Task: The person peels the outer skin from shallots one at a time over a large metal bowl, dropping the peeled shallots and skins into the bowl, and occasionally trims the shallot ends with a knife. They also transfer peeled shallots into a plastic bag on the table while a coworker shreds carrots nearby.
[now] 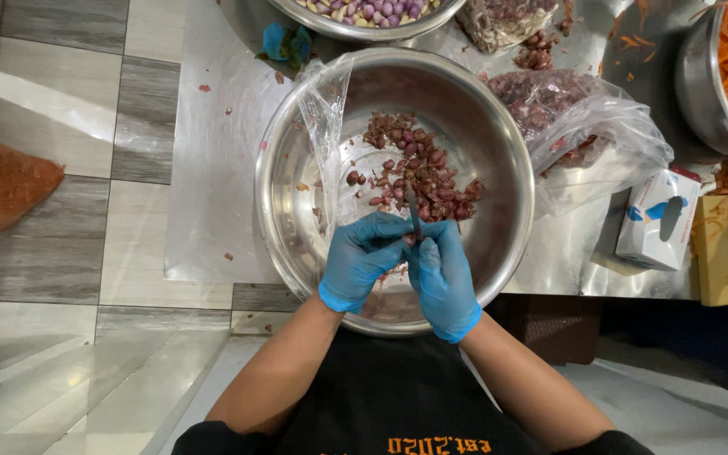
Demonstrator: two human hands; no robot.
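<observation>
Over the near rim of a large round stainless steel bowl (297,126), two hands in blue gloves meet. The left hand (362,257) is curled closed around a small reddish shallot (409,240), mostly hidden between the fingers, while the right hand (444,278) grips a slim dark-bladed knife (414,211), its blade pointing away over the bowl. A heap of reddish-brown shallot skins (419,168) lies inside the bowl, beside a clear plastic bag (326,109) draped over its left rim. The bowl sits on a shiny metal surface (204,185), with a clear bag of unpeeled shallots (583,118) to its right, near a small white box (659,219).
</observation>
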